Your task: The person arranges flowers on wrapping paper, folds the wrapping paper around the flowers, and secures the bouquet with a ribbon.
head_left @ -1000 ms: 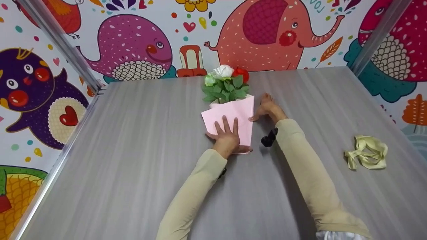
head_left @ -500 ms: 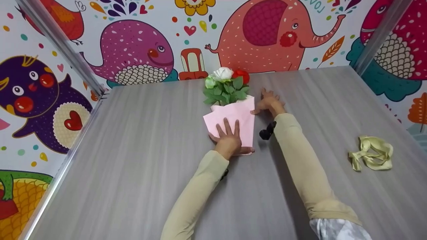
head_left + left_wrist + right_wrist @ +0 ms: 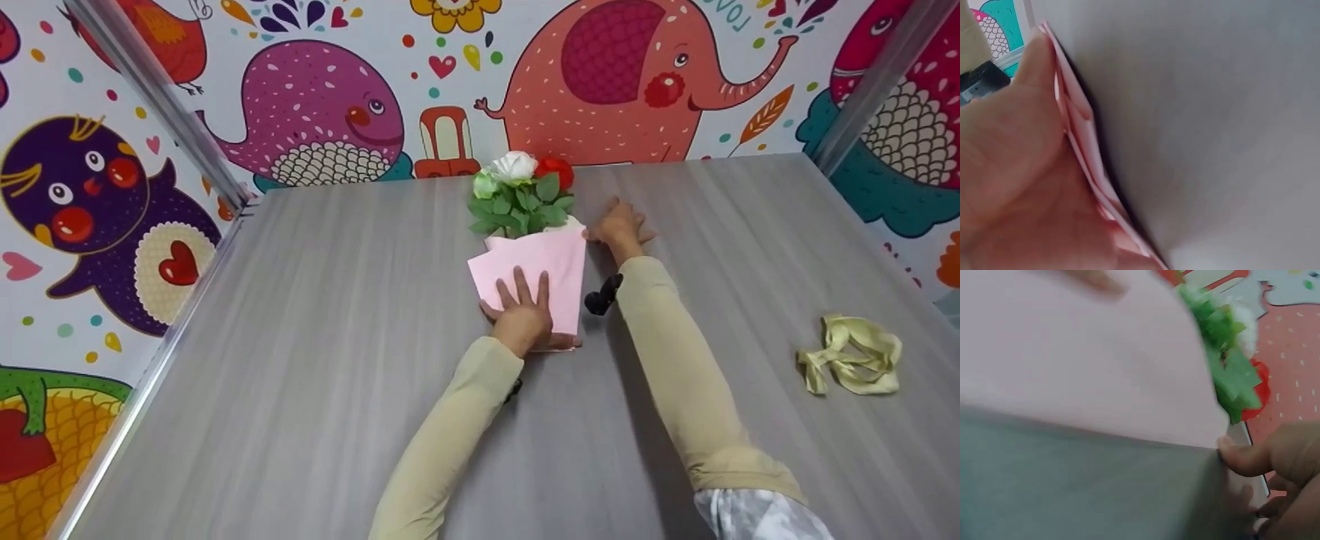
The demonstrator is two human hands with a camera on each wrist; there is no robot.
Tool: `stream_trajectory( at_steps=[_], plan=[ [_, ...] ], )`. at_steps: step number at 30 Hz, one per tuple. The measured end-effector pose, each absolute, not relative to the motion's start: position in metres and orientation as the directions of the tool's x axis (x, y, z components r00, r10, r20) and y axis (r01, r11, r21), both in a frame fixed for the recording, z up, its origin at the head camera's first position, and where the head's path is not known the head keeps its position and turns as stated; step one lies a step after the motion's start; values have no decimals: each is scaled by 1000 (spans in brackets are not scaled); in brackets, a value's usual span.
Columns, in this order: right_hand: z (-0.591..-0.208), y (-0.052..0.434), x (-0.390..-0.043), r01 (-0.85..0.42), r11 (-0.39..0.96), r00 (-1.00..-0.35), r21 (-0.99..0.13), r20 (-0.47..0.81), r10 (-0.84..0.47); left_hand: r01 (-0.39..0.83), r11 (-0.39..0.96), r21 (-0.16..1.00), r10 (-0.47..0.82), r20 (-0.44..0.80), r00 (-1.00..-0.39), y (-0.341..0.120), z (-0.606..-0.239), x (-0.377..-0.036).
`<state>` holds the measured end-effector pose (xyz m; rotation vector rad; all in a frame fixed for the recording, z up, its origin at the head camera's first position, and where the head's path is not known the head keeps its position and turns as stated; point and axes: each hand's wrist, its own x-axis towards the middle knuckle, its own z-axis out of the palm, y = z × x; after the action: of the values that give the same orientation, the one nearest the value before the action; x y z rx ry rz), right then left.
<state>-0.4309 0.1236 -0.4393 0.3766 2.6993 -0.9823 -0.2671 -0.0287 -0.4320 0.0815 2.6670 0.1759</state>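
Note:
A bouquet lies on the table, wrapped in pink paper (image 3: 564, 270). From its top stick out a white flower (image 3: 514, 166), a red flower (image 3: 556, 172), a pale green bud (image 3: 485, 184) and green leaves (image 3: 519, 211). My left hand (image 3: 523, 319) rests flat on the wrapping with its fingers spread. In the left wrist view its thumb (image 3: 1036, 62) lies along the paper's layered bottom edge. My right hand (image 3: 620, 227) is at the upper right corner of the paper. The thumb (image 3: 1247, 458) touches that corner, while the other fingers point away from it.
A pale gold ribbon (image 3: 855, 364) lies loosely looped at the right on the grey wood-grain table (image 3: 337, 337). Printed panels (image 3: 450, 75) with cartoon animals stand along the back and sides. A metal strip (image 3: 120, 435) runs along the left edge.
My right hand has slid up the paper's right edge to its upper corner. The left hand stays spread on the wrapping. The head view has shifted slightly.

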Motion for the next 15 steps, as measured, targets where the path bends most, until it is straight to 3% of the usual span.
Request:
stream_trajectory(
  at_steps=[9,15],
  plan=[
    [-442,125,-431,331,686,-942,-648,-273,197,39,988,148,103,-455,-884,-30,-428,-268],
    [-443,125,-431,305,738,-946,-602,-280,162,71,991,109,112,-435,-893,-32,-429,-268]
  ],
)
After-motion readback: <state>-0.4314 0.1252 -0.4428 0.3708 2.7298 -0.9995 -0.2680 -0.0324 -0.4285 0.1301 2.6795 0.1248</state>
